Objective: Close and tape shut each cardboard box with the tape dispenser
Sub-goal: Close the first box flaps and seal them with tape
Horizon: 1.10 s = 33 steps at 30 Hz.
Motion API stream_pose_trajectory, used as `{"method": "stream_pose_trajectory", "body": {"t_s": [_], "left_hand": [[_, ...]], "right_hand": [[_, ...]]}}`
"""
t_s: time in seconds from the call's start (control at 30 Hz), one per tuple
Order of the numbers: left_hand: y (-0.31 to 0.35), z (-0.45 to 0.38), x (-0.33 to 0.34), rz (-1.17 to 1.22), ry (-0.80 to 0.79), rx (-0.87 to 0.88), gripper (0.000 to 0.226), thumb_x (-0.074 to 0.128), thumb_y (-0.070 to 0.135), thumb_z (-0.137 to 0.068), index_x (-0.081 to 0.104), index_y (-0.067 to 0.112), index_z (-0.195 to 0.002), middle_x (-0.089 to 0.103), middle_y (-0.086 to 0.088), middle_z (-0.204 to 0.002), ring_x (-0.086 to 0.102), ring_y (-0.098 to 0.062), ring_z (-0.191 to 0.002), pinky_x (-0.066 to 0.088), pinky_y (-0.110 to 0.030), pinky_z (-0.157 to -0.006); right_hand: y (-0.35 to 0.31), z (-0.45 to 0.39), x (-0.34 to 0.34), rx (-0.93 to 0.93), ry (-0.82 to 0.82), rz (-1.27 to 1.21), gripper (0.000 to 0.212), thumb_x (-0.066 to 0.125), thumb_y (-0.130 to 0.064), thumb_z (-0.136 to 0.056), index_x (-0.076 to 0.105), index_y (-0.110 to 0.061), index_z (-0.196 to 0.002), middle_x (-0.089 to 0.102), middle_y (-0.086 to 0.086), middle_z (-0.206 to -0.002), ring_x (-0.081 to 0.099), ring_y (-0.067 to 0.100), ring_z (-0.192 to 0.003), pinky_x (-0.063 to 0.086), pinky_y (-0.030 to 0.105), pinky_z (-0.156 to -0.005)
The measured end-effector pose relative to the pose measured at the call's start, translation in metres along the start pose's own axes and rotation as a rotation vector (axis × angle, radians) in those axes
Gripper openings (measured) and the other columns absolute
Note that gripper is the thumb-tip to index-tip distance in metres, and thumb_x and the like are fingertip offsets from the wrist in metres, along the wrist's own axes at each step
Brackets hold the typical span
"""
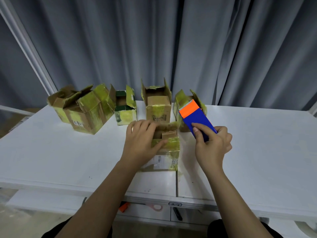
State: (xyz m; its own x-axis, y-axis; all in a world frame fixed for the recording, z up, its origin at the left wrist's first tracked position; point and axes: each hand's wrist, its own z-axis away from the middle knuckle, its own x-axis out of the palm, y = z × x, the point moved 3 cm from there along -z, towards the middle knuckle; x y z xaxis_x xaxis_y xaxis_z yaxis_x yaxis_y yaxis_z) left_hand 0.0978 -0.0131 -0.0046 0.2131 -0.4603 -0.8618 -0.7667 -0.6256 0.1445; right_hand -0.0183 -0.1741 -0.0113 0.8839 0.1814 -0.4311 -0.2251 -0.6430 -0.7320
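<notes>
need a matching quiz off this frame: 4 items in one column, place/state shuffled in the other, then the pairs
Items:
1. tape dispenser
2. near box
3. green-rimmed box
4. left hand

Place/state:
A. back row, flaps open, second from left
B. gripped in the right hand, orange end pointing away
C. resting on the near box's flaps
D. closest to the person, top not yet fully closed

Pairs: 1-B, 2-D, 3-A, 4-C
</notes>
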Motion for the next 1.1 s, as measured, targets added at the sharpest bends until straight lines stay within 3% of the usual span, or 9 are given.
{"method": "stream_pose_trajectory", "body": {"t_s": [0.13, 0.23, 0.33, 0.4, 0.43, 0.6, 0.7, 0.9, 1.1], "left_hand": [[0.003, 0.007, 0.003, 0.066, 0.013, -0.042, 0.034, 0.055, 0.052, -0.088, 0.062, 0.02, -0.095, 0.061, 0.004, -0.093, 0.052, -0.018, -0.086, 0.036, -0.03, -0.075], [-0.001, 0.01, 0.005, 0.188, 0.049, -0.02, 0.027, 0.055, 0.039, -0.092, 0.068, 0.016, -0.086, 0.063, 0.004, -0.086, 0.053, -0.021, -0.08, 0.038, -0.03, -0.067], [-0.009, 0.014, 0.001, 0.278, 0.0, 0.004, 0.03, 0.045, 0.034, -0.093, 0.071, 0.021, -0.097, 0.064, 0.012, -0.096, 0.052, -0.012, -0.094, 0.036, -0.04, -0.094], [-0.017, 0.018, 0.0, 0.306, -0.098, -0.009, 0.036, 0.037, 0.033, -0.092, 0.067, 0.029, -0.112, 0.055, 0.024, -0.107, 0.039, 0.001, -0.106, 0.006, -0.043, -0.114], [-0.02, 0.02, -0.001, 0.346, -0.136, -0.009, 0.04, 0.034, 0.031, -0.091, 0.064, 0.03, -0.118, 0.051, 0.027, -0.11, 0.035, 0.004, -0.108, 0.002, -0.041, -0.115], [-0.029, 0.025, -0.005, 0.731, -0.168, -0.113, 0.025, 0.056, 0.013, -0.093, 0.063, 0.025, -0.113, 0.054, 0.021, -0.106, 0.046, 0.002, -0.106, 0.038, -0.017, -0.091], [-0.034, 0.025, -0.004, 0.849, -0.151, -0.2, 0.025, 0.066, 0.015, -0.087, 0.063, 0.026, -0.109, 0.06, 0.014, -0.108, 0.055, -0.002, -0.105, 0.047, -0.024, -0.093], [-0.037, 0.022, -0.003, 0.868, -0.079, -0.212, 0.047, 0.074, 0.016, -0.08, 0.047, 0.029, -0.114, 0.039, 0.008, -0.117, 0.048, 0.0, -0.108, 0.042, -0.021, -0.097], [-0.043, 0.023, 0.0, 0.96, -0.116, -0.344, 0.072, 0.081, 0.03, -0.072, 0.034, 0.031, -0.126, 0.031, 0.009, -0.124, 0.035, -0.006, -0.119, 0.038, -0.027, -0.101]], "right_hand": [[-0.003, -0.002, -0.005, 0.027, 0.003, -0.1, 0.021, 0.066, -0.025, -0.089, 0.07, -0.032, -0.108, 0.045, -0.001, -0.104, 0.039, 0.018, -0.102, 0.019, 0.022, -0.085], [-0.01, -0.001, -0.01, 0.023, -0.012, -0.204, 0.033, 0.065, -0.029, -0.088, 0.059, -0.035, -0.12, 0.048, -0.007, -0.103, 0.038, 0.01, -0.099, 0.027, 0.028, -0.09], [-0.016, 0.001, -0.014, 0.011, -0.057, -0.315, 0.037, 0.065, -0.033, -0.085, 0.048, -0.043, -0.116, 0.048, -0.029, -0.107, 0.042, -0.003, -0.101, 0.044, 0.036, -0.09], [-0.018, 0.002, -0.015, 0.021, -0.099, -0.352, 0.035, 0.065, -0.037, -0.082, 0.046, -0.048, -0.109, 0.049, -0.034, -0.107, 0.046, 0.001, -0.105, 0.048, 0.035, -0.088], [-0.018, 0.003, -0.015, 0.03, -0.117, -0.371, 0.033, 0.064, -0.039, -0.081, 0.047, -0.05, -0.107, 0.051, -0.033, -0.108, 0.049, 0.005, -0.105, 0.05, 0.036, -0.086], [-0.021, -0.001, -0.017, 0.158, -0.161, -0.519, 0.021, 0.068, -0.034, -0.087, 0.055, -0.042, -0.101, 0.061, -0.012, -0.105, 0.061, 0.014, -0.099, 0.053, 0.024, -0.071], [-0.037, -0.01, -0.021, 0.108, -0.179, -0.503, 0.014, 0.069, -0.028, -0.086, 0.06, -0.031, -0.096, 0.064, -0.009, -0.097, 0.063, 0.01, -0.09, 0.049, 0.015, -0.062], [-0.081, -0.045, -0.014, 0.026, -0.337, -0.424, 0.011, 0.074, -0.032, -0.082, 0.066, -0.024, -0.084, 0.066, -0.008, -0.081, 0.06, 0.007, -0.074, 0.047, 0.022, -0.064], [-0.096, -0.058, 0.013, 0.06, -0.648, -0.301, 0.024, 0.073, -0.035, -0.081, 0.068, -0.014, -0.092, 0.07, 0.002, -0.087, 0.065, 0.013, -0.077, 0.05, 0.024, -0.066]]}}
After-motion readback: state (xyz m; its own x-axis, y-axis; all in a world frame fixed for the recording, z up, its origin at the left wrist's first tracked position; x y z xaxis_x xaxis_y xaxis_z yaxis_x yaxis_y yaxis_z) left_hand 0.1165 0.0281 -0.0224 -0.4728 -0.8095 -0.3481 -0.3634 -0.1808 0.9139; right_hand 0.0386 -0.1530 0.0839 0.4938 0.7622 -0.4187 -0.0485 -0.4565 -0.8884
